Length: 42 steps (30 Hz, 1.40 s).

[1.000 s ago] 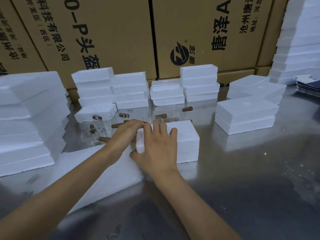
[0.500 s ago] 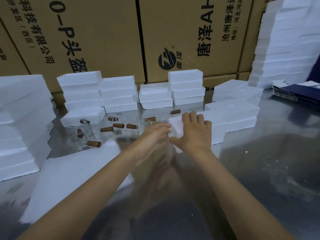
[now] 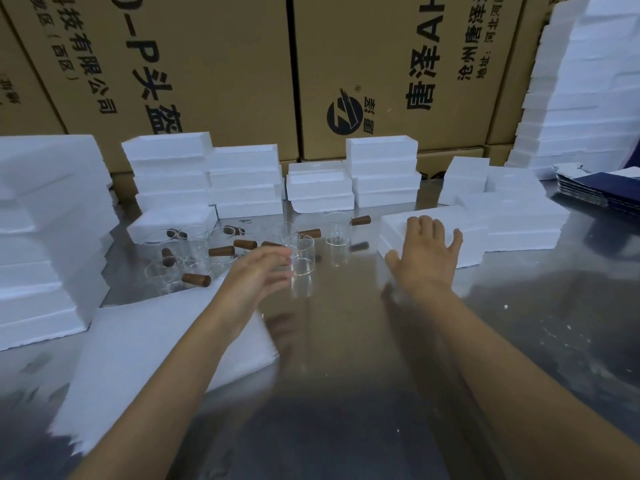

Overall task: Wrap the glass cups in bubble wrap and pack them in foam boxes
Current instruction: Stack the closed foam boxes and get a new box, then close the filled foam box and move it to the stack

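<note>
Several clear glass cups with brown wooden handles stand on the steel table; the nearest cup (image 3: 303,263) is just beyond my left hand (image 3: 258,271), whose fingers are spread and hold nothing. My right hand (image 3: 424,252) lies flat with straight fingers on a closed white foam box (image 3: 467,237), pressed up against two more foam boxes (image 3: 519,216) to its right. A stack of white wrap sheets (image 3: 145,351) lies under my left forearm.
Stacks of white foam boxes (image 3: 242,181) line the back of the table, with a tall pile at the left (image 3: 45,230) and another at the far right (image 3: 588,84). Cardboard cartons (image 3: 381,64) stand behind. Dark blue flat cartons (image 3: 602,188) lie at the right edge.
My right hand has pushed the foam box away to the right, up to the other boxes. My left hand has left the box and moved toward the glass cups.
</note>
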Available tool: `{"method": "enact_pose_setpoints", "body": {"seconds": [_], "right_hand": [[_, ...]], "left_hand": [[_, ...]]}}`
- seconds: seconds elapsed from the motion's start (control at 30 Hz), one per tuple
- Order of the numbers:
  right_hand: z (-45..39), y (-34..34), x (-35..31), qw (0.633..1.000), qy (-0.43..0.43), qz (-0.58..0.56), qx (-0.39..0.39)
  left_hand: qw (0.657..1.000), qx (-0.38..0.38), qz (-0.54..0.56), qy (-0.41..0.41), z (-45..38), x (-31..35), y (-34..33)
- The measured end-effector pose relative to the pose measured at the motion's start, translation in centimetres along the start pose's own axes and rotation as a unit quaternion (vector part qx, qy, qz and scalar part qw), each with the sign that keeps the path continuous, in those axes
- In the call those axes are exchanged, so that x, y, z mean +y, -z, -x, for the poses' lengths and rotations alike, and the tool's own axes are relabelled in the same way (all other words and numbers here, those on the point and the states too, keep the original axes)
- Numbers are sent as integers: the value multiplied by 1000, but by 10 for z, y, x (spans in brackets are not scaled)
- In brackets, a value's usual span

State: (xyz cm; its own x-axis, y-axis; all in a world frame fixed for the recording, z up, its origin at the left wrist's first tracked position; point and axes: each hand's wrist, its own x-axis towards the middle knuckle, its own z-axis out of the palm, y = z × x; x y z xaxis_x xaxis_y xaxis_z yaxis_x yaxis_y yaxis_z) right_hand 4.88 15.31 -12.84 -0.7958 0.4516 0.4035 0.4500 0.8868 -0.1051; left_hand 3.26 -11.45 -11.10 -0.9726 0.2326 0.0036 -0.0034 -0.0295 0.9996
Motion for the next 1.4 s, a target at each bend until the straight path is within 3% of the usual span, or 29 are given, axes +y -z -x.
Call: {"method": "enact_pose_setpoints", "body": {"seconds": [0.1,0.23,0.33,0.47,0.67,0.73,0.83,0.93,1.13,1.23,1.4], "right_hand": [[21,-8,-14,998,45,35,31],[57,-15,-51,975,192,-44,99],[68,-15,-79,970,224,-94,22],[66,-17,-108,964,153,-208,-59],[33,-31,-126,924,-28,-371,-84],[24,-36,-129,900,-94,-418,-78],[15,-44,-132,892,-119,-432,-63],[9,-50,-131,889,-121,-438,-53],[7,-51,-131,880,-129,-451,-69],[5,-51,-131,878,-132,-453,-80],[3,-50,-129,874,-133,-460,-83]], "left_hand": [[998,47,2,-40,-3,1,23],[992,104,7,-68,-5,5,47],[988,140,13,-68,-6,8,55],[980,179,1,-82,-14,12,55],[972,185,-95,-106,-56,25,56],[951,190,-195,-144,-86,37,59],[884,169,-388,-196,-145,56,66],[823,113,-529,-173,-208,75,72],[734,77,-666,-107,-294,91,76],[728,110,-667,-115,-307,85,71],[714,155,-648,-215,-292,84,59]]}}
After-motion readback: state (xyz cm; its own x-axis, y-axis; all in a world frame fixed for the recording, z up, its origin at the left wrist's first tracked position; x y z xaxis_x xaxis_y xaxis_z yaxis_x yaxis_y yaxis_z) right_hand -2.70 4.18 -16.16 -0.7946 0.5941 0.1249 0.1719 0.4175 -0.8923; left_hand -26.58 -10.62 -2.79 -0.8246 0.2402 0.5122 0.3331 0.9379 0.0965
